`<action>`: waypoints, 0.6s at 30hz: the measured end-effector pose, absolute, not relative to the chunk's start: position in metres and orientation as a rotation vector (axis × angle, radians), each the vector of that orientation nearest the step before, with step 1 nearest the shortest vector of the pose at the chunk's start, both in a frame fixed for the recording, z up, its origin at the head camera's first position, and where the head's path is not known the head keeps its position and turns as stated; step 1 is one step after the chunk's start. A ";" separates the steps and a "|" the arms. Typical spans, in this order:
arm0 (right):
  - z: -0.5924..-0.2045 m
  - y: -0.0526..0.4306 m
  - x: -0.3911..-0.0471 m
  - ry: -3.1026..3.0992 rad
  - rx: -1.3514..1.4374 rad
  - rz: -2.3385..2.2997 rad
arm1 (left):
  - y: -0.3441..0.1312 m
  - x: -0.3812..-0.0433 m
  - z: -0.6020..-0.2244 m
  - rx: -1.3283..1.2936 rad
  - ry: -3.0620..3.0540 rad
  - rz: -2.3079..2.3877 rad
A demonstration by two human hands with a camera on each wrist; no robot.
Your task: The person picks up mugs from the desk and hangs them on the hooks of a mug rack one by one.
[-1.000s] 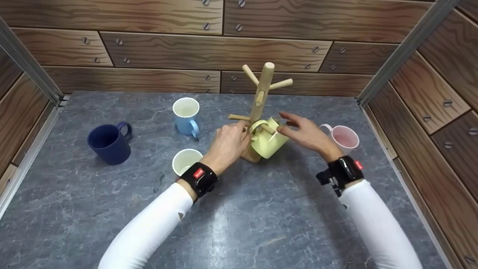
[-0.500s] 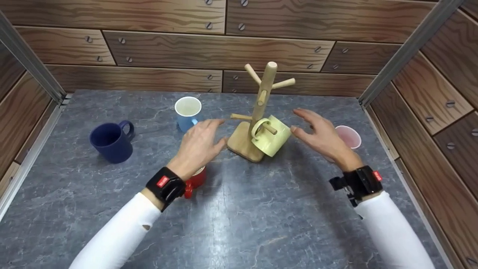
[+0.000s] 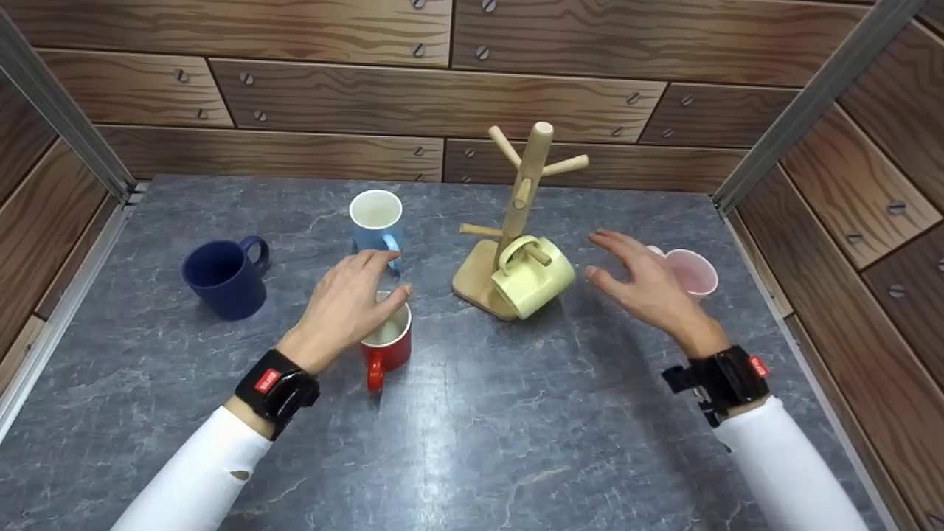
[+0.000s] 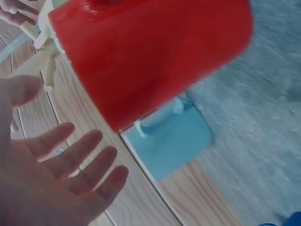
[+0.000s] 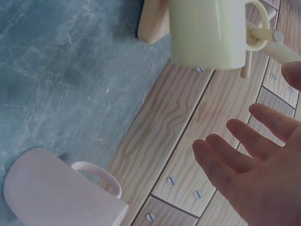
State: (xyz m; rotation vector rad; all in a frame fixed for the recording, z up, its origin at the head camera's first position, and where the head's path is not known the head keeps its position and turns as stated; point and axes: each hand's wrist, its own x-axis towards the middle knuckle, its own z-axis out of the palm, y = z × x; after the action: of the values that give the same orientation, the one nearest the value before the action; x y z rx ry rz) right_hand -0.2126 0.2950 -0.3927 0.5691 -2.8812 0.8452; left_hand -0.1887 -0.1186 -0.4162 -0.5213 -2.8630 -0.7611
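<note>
A pale yellow mug (image 3: 542, 284) hangs tilted by its handle from a low peg of the wooden mug tree (image 3: 520, 210). My right hand (image 3: 649, 284) hovers to the right of that mug, fingers extended, touching nothing. Over the red mug (image 3: 391, 350) is my left hand (image 3: 346, 306), which partly covers its rim in the head view. In the left wrist view the fingers (image 4: 89, 162) are spread and apart from the red mug's side. Behind that hand stands a light blue mug (image 3: 372, 225), its handle partly hidden by the fingertips.
A dark blue mug (image 3: 225, 280) stands at the left on the grey marbled table (image 3: 516, 442). The pink mug (image 3: 692, 271) is at the right, partly behind my right hand. Wood-patterned walls (image 3: 332, 96) enclose the table at the back and sides.
My left hand has left the mug tree and moved left and toward me, over the red mug. My right hand has drawn back rightward from the yellow mug, which swings slightly on its peg.
</note>
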 end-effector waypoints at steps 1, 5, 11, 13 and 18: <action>-0.395 0.295 -0.211 -2.875 0.574 0.837 | -0.121 -0.188 -0.418 -0.519 -2.884 -0.773; -0.402 0.294 -0.206 -2.852 0.609 0.794 | -0.128 -0.185 -0.423 -0.520 -2.954 -0.802; -0.407 0.295 -0.196 -2.808 0.658 0.759 | -0.132 -0.179 -0.429 -0.534 -3.002 -0.811; -0.408 0.296 -0.194 -2.803 0.665 0.767 | -0.132 -0.176 -0.431 -0.540 -3.014 -0.804; -0.410 0.296 -0.190 -2.831 0.672 0.808 | -0.131 -0.172 -0.435 -0.557 -3.020 -0.794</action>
State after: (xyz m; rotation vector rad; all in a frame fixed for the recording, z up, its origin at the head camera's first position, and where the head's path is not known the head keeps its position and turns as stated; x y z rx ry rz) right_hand -0.1902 0.2956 -0.4100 0.6722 -2.8312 0.8082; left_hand -0.1716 -0.1314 -0.4348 -0.5565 -3.0195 -0.7937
